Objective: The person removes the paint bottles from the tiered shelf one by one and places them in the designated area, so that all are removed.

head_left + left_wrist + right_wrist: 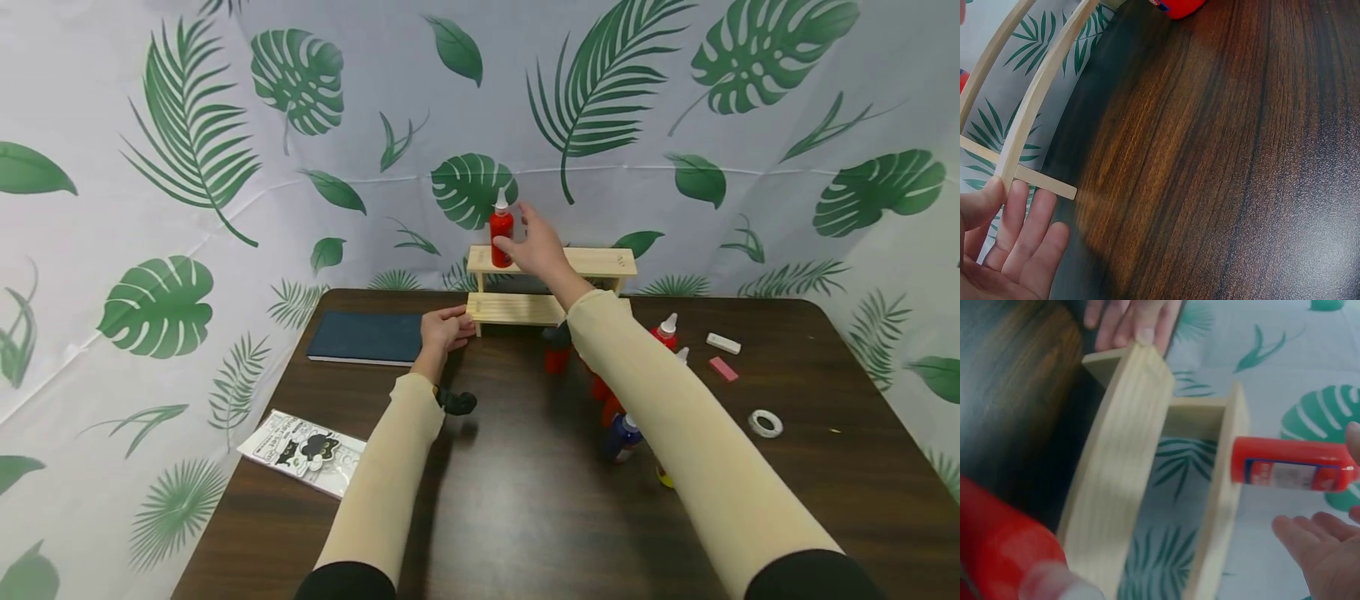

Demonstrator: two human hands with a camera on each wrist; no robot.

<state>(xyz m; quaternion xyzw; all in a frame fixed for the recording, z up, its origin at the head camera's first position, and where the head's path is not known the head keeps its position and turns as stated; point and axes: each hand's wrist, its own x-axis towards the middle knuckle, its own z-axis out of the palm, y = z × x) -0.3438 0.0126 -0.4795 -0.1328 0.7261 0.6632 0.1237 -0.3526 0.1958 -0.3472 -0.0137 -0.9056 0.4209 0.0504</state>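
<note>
A two-tier wooden shelf [517, 309] stands at the back of the table. On the left end of its upper tier a red squeeze bottle [501, 227] with a white nozzle stands upright. My left hand [445, 328] pinches the left end of the lower tier; the left wrist view has the thumb on one side of the board and fingers [1034, 215] on the other. Around the red bottle my right hand [540, 247] is spread; in the right wrist view its fingers [1319, 534] appear apart from the bottle.
Several bottles stand right of centre, partly hidden by my right sleeve, among them a red one [665, 331] and a blue one [622, 437]. Farther right lie a white block [723, 342], a pink block [723, 369] and a tape roll [752, 423]. A dark book [365, 336] and a printed packet [300, 450] lie left.
</note>
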